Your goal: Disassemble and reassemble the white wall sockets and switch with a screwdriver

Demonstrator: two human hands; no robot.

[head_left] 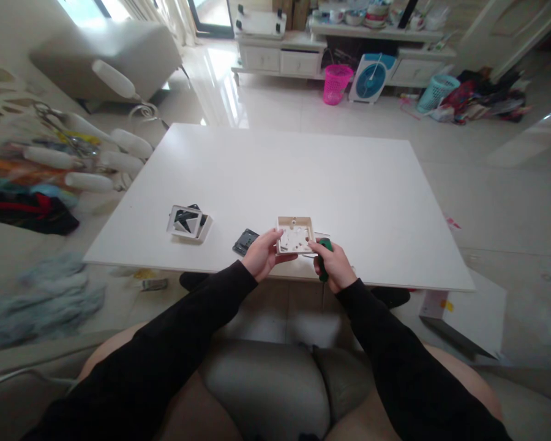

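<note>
White box [296,240] held near worktop [280,171] edge
Left hand [262,252] was closed on its left side; right hand [335,262] gripped green-handled tool [324,250], fingertips at box; dark plate [245,242] lay nearby

A smooth, faintly glossy finish is being shown by the white tabletop [284,177]. Matt, cream plastic is being seen in the box [296,237], dark plastic in the plate [245,242]. Black cloth is being worn as sleeves [197,312]. Light is being reflected by the glossy floor [266,107].
</note>
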